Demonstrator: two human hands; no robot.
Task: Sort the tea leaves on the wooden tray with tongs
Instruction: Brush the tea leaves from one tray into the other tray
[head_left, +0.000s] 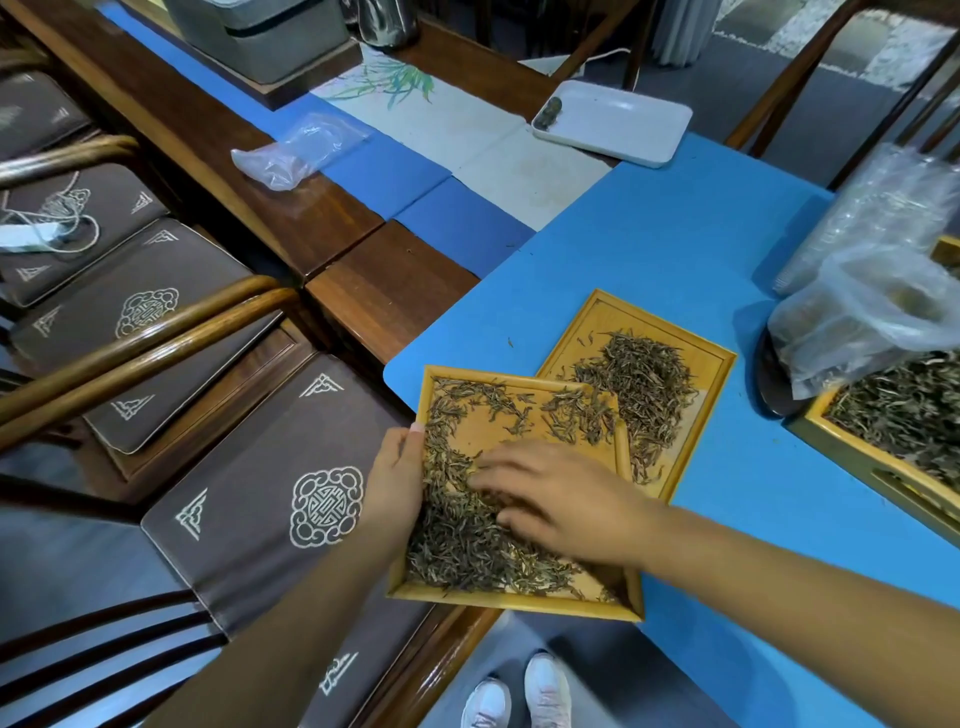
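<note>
A square wooden tray (511, 608) sits at the near corner of the blue table, overhanging its edge. Dark dry tea leaves (457, 545) lie scattered along its left side, top and bottom. My left hand (397, 478) grips the tray's left rim, thumb over the edge. My right hand (556, 496) lies flat on the leaves in the tray's middle, fingers spread and pointing left, holding nothing. A second wooden tray (719, 364) behind it, partly under the first, holds a pile of tea leaves (644, 384). No tongs are in view.
At the right edge stands a third tray of leaves (898, 415) with crumpled clear plastic bags (872, 291) above it. A white plastic tray (623, 122) lies at the back, another clear bag (301, 150) on the brown counter. Cushioned chairs (291, 499) stand left.
</note>
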